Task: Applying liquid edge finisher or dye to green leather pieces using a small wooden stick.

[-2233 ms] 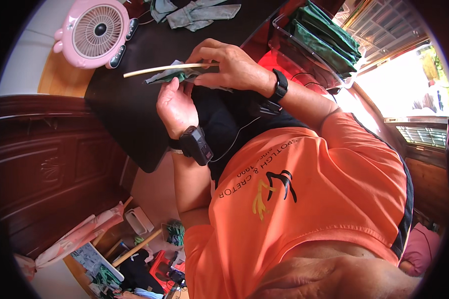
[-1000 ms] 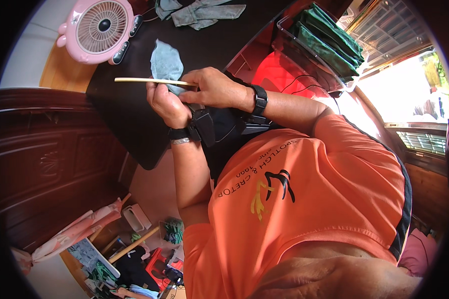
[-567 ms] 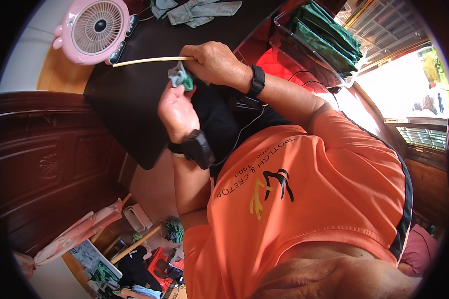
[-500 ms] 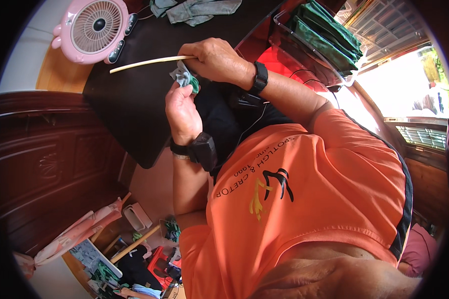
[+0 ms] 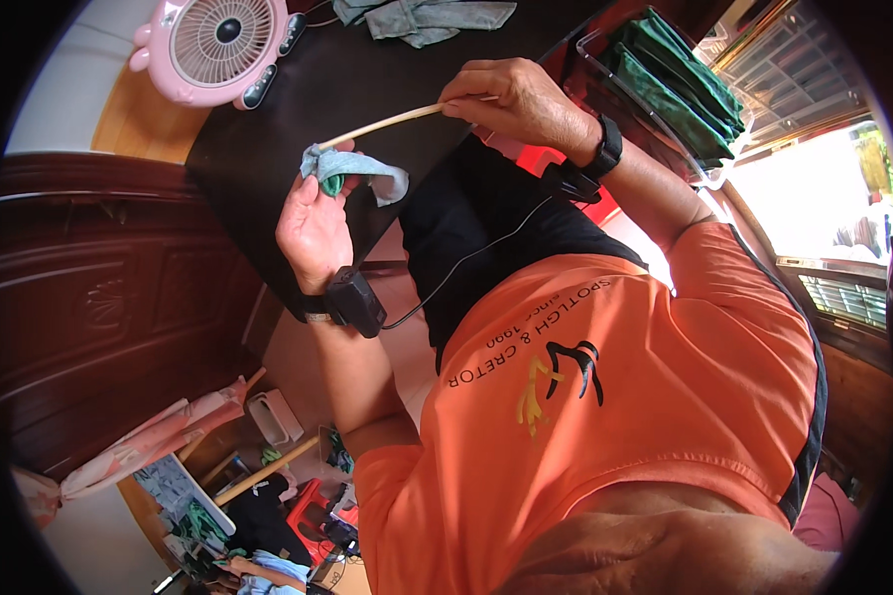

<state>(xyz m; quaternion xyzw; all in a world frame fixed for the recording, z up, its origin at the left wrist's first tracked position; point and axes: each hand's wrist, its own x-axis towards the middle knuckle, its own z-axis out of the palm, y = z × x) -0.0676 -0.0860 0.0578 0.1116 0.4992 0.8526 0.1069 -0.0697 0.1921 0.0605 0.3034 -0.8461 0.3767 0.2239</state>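
Raised over the dark table, my left hand (image 5: 313, 233) is closed, pinching a small piece of cloth (image 5: 375, 173). The cloth is pale grey-blue, with a green part (image 5: 331, 185) showing by my fingers; its loose end hangs out to the right. Farther right, my right hand (image 5: 518, 99) grips a thin, pale wooden stick (image 5: 387, 122) near one end. This stick slants down to the left, and its other end meets the cloth at my left fingertips. Whether the tip is inside the cloth or only against it, I cannot tell.
A pink fan (image 5: 223, 50) stands at the far left of the dark table (image 5: 268, 198). Grey-green cloth strips (image 5: 437, 18) lie at its far side. To the right, a clear bin (image 5: 655, 114) holds folded green cloth (image 5: 680, 84). A cable (image 5: 466, 270) runs from my left wrist device.
My right hand has moved right, away from my left, taking the stick along. The stick's left end has gone from sticking out freely to meeting the cloth. My left hand has shifted left.
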